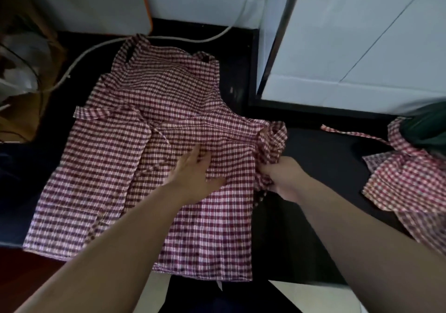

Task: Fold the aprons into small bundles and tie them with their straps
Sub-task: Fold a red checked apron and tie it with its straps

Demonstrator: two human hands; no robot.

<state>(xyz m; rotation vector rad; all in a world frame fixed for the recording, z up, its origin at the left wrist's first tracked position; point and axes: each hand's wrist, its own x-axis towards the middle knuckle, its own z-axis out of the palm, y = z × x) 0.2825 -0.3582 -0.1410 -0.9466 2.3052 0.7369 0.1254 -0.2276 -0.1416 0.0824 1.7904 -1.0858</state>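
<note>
A red-and-white checked apron lies spread on the black counter, bib toward the wall. Its left waist strap lies across the cloth. My left hand rests flat on the middle of the apron, fingers apart, holding nothing. My right hand is closed on the apron's bunched right edge and strap at the cloth's right side. A second checked apron lies crumpled at the right, with one strap trailing to the left.
A white cable curves along the back of the counter behind the apron. A white panel rises at the back right. A dark green object sits on the second apron. Cluttered brown and white items stand at the left.
</note>
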